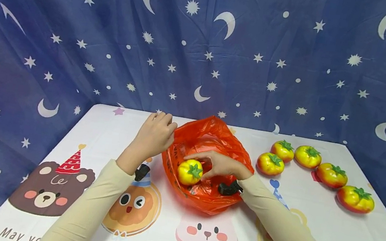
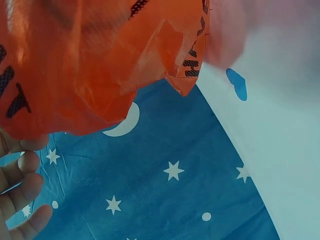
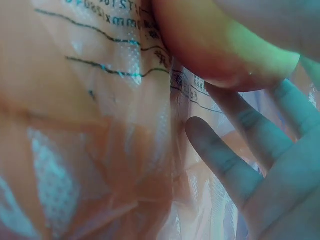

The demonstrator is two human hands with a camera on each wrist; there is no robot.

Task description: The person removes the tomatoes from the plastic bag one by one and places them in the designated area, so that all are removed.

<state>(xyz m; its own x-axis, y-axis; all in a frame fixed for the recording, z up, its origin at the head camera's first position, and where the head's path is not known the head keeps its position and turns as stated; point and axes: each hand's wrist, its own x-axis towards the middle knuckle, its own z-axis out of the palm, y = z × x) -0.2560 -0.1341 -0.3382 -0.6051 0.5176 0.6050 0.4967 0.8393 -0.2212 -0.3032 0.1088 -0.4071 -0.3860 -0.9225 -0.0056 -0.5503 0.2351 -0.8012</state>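
Note:
A red plastic bag (image 1: 209, 135) lies with its mouth spread on the table. My left hand (image 1: 155, 131) is at the bag's left rim, fingers curled, and seems to grip the edge; in the left wrist view its fingertips (image 2: 30, 185) show just below the hanging red plastic (image 2: 100, 75). Inside the bag's mouth, my right hand (image 1: 221, 164) holds a yellow-and-red toy tomato (image 1: 189, 172) with a green leafy top. The right wrist view has this tomato (image 3: 225, 45) between thumb and fingers, with the bag's printed plastic (image 3: 100, 125) beside it.
Several more toy tomatoes (image 1: 270, 164) stand in a curved row on the right of the table. A white cloth (image 1: 312, 221) with cartoon animals covers the table. Behind it hangs a blue curtain (image 1: 202, 55) with moons and stars.

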